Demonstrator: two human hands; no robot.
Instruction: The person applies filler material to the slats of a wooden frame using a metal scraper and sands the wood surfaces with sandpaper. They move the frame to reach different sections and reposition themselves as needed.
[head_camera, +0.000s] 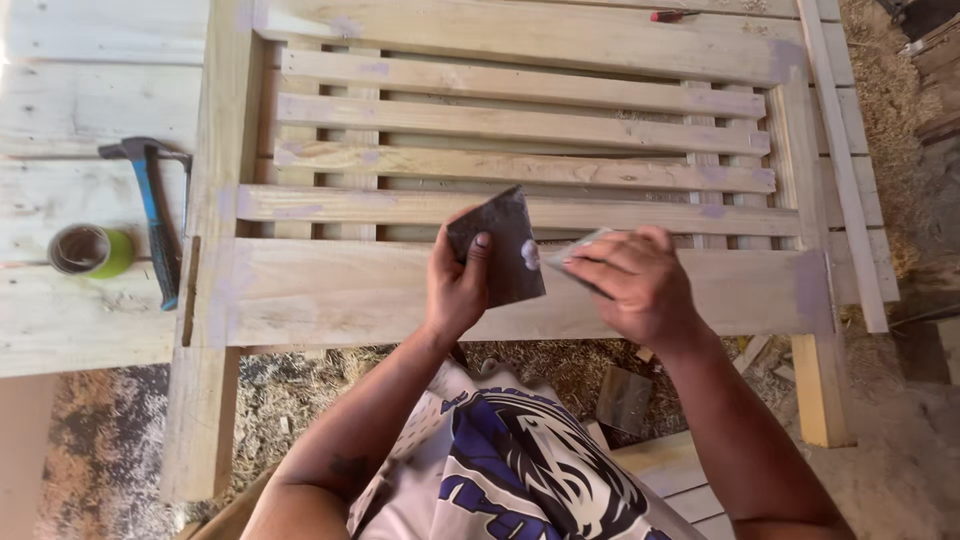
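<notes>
Head view, looking down. The left hand (455, 285) holds a dark, roughly square sheet of abrasive-looking material (498, 250) upright, thumb across its face and the other fingers hidden behind it; the grip is closed on the sheet's lower left edge. The right hand (630, 280) is curled around a thin, pale flat blade-like tool (568, 252), of which only the tip shows beyond the fingers; its handle is concealed inside the closed grip. A whitish smear (530, 254) lies on the sheet's right edge, where the tool's tip meets it. Both hands hover just above the broad front rail of a pale slatted wooden frame (520, 130), patched with faint purple marks. To the left, on a plank desk (90, 90), lie a blue-handled claw hammer (155, 215) and, just beside it, a small round green-sided tin (88, 250), contents indistinct. A red-handled tool (672, 14) at the upper edge is partly cut off. A dark flat scrap (623, 398) rests on the sawdust-strewn floor (110, 440) below, its nature unclear
</notes>
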